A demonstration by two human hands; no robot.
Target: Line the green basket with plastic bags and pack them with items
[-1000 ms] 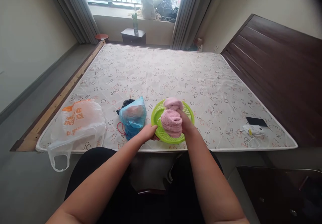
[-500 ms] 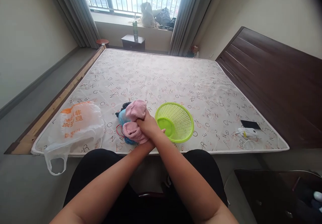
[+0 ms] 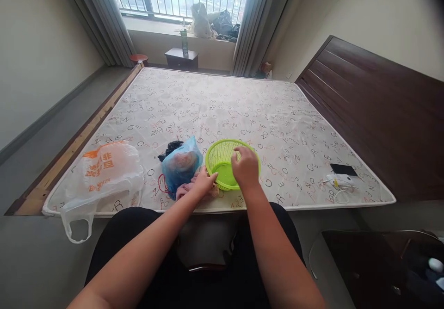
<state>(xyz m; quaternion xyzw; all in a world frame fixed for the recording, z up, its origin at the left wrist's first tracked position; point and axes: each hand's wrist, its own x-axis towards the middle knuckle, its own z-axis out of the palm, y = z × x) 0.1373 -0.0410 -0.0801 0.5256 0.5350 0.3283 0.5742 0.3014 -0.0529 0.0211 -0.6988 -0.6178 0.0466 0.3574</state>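
My left hand (image 3: 205,182) is closed at the near left rim of a lime-green plastic basket (image 3: 226,176). A fuzzy pink cloth (image 3: 185,191) lies crumpled under that hand, partly covered by it. Over the right side of the basket is my right hand (image 3: 247,164), its fingers bent and their tips mostly hidden; nothing shows in it. Left of the basket lies a translucent blue plastic bag (image 3: 182,163) with something pinkish showing through. Beside this bag are a black plastic bag (image 3: 172,147) and a red loop (image 3: 161,184).
A white shopping bag with orange print (image 3: 106,172) lies at the left, its handle hanging over the edge of the mattress (image 3: 208,101). To the right lie a black phone (image 3: 343,169) and a white device with a cable (image 3: 342,182). A dark headboard (image 3: 374,114) stands at right.
Both hands have parted from the pink cloth they were bunched on. The cloth has dropped lower, uncovering the blue bag. My right hand has moved right over the basket, which has shifted slightly left.
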